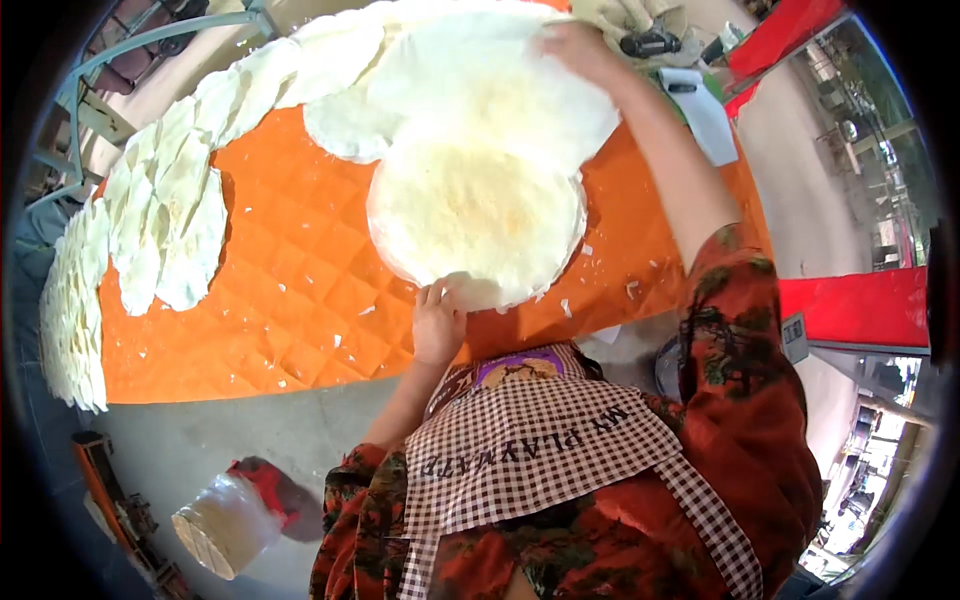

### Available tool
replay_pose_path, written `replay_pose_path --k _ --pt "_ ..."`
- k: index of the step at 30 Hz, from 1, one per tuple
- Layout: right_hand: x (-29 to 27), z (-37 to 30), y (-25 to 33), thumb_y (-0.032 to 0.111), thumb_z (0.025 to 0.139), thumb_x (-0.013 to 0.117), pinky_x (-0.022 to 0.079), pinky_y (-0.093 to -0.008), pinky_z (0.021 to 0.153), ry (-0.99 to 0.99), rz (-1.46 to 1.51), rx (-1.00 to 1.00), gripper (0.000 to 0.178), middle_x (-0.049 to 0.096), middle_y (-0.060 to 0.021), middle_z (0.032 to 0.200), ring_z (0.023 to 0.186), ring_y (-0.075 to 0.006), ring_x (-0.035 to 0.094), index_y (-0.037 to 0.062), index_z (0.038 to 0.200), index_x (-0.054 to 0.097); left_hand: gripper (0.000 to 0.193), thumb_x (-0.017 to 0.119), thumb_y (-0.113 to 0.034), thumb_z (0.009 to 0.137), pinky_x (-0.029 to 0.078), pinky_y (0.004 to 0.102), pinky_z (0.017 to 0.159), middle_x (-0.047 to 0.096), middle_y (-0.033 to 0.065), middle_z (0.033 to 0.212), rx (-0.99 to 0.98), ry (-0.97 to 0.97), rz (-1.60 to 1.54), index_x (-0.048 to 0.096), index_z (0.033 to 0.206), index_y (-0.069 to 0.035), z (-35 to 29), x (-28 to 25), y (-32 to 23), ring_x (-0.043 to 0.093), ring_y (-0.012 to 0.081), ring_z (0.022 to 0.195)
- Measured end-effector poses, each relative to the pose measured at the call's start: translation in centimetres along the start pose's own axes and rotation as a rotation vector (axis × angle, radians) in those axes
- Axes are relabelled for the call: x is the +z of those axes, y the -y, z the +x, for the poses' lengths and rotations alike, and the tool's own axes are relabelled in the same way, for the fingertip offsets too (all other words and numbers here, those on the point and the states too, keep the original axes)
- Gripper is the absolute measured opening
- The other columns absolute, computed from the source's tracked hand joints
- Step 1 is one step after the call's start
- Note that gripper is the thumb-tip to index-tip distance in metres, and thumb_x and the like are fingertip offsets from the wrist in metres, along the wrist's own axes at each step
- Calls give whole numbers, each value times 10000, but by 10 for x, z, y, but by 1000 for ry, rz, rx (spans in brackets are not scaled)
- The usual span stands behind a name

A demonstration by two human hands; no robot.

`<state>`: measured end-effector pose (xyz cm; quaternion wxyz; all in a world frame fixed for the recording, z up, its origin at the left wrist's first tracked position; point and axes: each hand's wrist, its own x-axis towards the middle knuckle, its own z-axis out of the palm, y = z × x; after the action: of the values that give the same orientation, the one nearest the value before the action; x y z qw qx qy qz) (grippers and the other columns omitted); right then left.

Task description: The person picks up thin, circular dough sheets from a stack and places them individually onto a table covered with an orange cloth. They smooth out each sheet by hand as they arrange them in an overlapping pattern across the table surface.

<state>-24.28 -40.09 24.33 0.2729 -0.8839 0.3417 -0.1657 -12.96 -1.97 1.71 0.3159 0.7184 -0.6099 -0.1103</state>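
Left hand (440, 322): fingertips at near rim of the round stack (478, 215), probably steadying it; can't tell if pinching
Right hand (580, 52): blurred, by far edge of the pale sheet (500, 95), grip unclear tbh
Stack spot: on the orange cloth (290, 250), close in, handy reach I guess

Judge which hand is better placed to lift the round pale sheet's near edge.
Likely left: the left hand is at the near edge of the round pale sheet, while the right hand reaches past its far side.

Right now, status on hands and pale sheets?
Left hand at near edge of round pale pile. Right hand, blurred, at edge of far sheet. Small scraps on orange cloth nearby.
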Motion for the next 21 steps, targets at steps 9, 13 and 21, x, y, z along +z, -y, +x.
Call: replay_pose_path --k 9,13,21 --pt "110 -121 77 198 906 515 500 -378 799 16 -297 -75 240 685 -129 978 907 -261 656 84 1026 689 229 663 -88 828 478 285 552 573 101 827 -872 -340 -1201 496 943 17 22 -11 40 600 165 685" --pt "240 -187 21 60 807 492 500 -423 638 6 -355 -215 153 640 -165 798 754 -324 628 33 881 623 147 614 -96 866 457 259 502 590 80 746 -888 -156 -1166 523 885 18 29 -13 48 570 152 572" --pt "240 -210 48 70 779 530 492 -380 728 -82 -319 -315 183 628 -144 929 898 -308 601 -3 941 576 127 576 -85 865 485 259 560 610 90 769 -875 -112 -1131 560 912 31 34 -24 43 585 157 611"
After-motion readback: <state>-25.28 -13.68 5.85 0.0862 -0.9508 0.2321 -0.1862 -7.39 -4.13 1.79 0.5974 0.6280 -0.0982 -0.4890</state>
